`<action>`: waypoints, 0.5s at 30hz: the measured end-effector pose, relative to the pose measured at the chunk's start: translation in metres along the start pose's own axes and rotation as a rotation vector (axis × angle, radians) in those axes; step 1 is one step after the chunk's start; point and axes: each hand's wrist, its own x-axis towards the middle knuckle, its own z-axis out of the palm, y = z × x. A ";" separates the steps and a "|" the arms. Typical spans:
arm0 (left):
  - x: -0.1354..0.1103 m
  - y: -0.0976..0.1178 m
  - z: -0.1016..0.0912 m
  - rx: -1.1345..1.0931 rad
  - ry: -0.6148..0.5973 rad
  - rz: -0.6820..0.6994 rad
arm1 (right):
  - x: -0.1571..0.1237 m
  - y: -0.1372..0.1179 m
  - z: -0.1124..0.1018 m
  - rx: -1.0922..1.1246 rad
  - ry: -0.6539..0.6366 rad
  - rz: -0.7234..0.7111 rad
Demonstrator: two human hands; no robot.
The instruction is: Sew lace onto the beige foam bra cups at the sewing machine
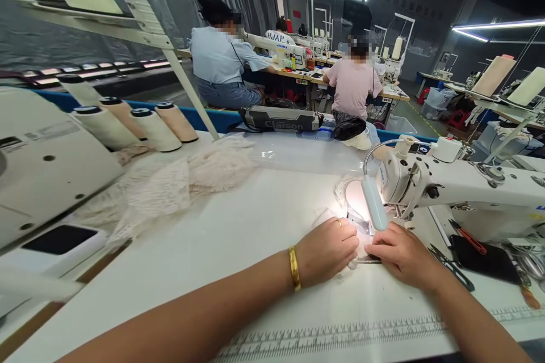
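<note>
The left hand [330,249] is at the sewing machine [451,184] on the right of the table [238,244], its fingers curled together on a piece of pale fabric [326,216]. A ring sits on one finger, and a gold bracelet [294,268] circles the wrist. The right hand [400,252] reaches in from the other side, fingertips on the same fabric just below the needle area; whether they pinch it or only press it flat, I cannot tell.

The pale fabric lies around and under the machine's head, lit by a small lamp [374,204] on a bendy metal neck — the lamp hides part of the needle area. Beside the right forearm lie dark scissors [453,269], and beyond them red-handled snips [472,238] rest against a flat black object [485,258]. A printed ruler strip [340,334] runs along the near edge of the table, passing under the right forearm.

Well apart on the left, a loose heap of lace [170,187] spreads over the table, with thread cones [155,130] standing behind it. Farther off, a person in a light blue shirt [219,54] and another in a pink top [352,82] sit at a row of other machines — both facing away.
</note>
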 end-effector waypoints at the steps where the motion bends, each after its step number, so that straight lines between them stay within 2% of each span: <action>1: 0.000 0.000 0.000 -0.011 0.007 -0.004 | 0.000 -0.001 -0.001 0.012 -0.011 -0.001; 15: 0.002 0.002 0.005 -0.096 0.019 0.000 | 0.000 -0.003 -0.006 0.080 -0.044 -0.014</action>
